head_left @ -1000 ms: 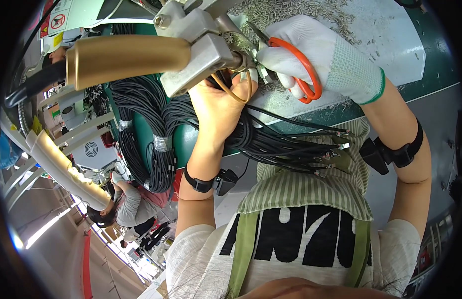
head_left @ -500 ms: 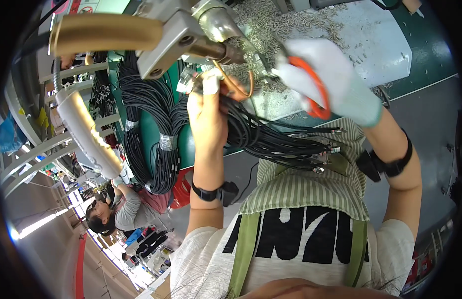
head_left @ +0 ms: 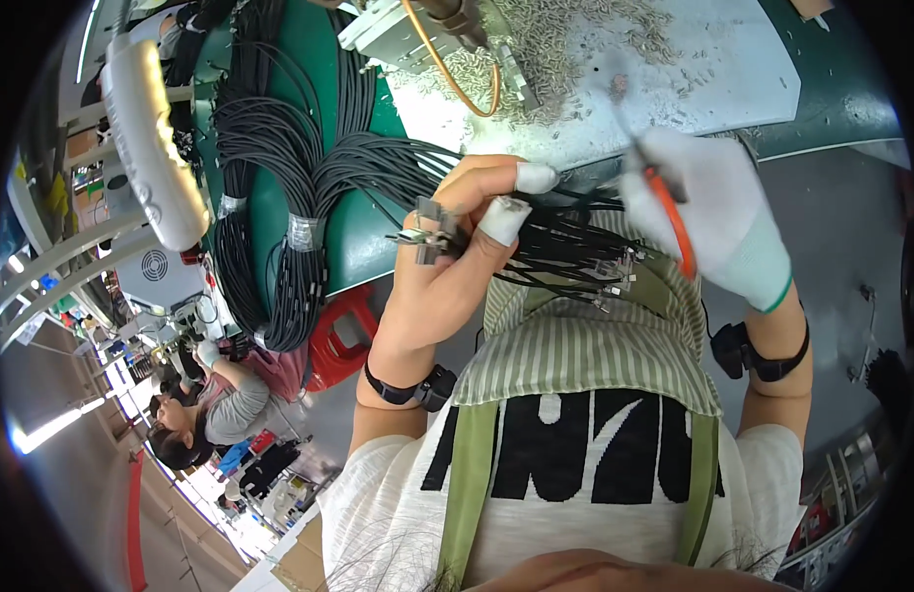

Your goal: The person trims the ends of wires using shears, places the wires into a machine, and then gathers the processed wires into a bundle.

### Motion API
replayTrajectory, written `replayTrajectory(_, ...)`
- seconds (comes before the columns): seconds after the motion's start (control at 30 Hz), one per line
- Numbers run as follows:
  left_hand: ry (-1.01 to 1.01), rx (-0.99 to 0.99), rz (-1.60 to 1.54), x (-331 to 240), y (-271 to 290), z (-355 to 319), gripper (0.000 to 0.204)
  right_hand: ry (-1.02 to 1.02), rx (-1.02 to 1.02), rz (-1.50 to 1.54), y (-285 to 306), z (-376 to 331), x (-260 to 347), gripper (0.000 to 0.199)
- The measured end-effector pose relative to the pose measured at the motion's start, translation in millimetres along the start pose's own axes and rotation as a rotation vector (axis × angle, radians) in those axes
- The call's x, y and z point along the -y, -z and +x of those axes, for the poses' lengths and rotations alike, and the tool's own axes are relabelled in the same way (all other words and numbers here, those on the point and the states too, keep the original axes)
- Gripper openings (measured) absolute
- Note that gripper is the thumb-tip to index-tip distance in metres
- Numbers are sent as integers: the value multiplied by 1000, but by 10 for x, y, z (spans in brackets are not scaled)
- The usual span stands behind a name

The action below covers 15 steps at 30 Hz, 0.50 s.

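My left hand [head_left: 447, 247], with white covers on the thumb and a fingertip, is closed around black cable ends. Silvery metal connectors [head_left: 435, 234] stick out beside its thumb. In a white glove, my right hand [head_left: 708, 202] grips orange-handled pliers [head_left: 669, 212]; their jaws are blurred, so I cannot tell whether they touch a cable. A bundle of black cables [head_left: 560, 242] runs under my left hand, its connector-tipped ends lying over my striped apron [head_left: 575, 350].
Many small metal pieces [head_left: 555, 59] are spread over a white board [head_left: 743, 89] on the green bench. Above it stands a machine head [head_left: 457, 20] with a curved copper-coloured tube. Tied cable bundles [head_left: 304, 237] hang off the left edge near a lit lamp [head_left: 156, 148]. A person [head_left: 235, 409] works at left.
Both hands have come down from the machine head toward my apron. My left hand has turned, and the pliers have moved to the lower right of the machine. The view has shifted too.
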<state>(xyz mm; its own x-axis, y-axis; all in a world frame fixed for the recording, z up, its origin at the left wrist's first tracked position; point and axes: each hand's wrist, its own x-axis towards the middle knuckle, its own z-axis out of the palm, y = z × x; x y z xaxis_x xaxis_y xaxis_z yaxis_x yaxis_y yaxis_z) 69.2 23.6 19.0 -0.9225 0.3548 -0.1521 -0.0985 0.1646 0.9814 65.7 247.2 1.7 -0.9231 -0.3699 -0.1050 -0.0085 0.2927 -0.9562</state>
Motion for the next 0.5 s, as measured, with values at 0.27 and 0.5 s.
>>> replayTrajectory(0.27,-334,126,253,27,-71,-108,22,476,-43,-123,-90,36,486,16)
replayTrajectory(0.5,15,188,-95,-122,96,-81,23,57,-90,425,-204,84,263,16)
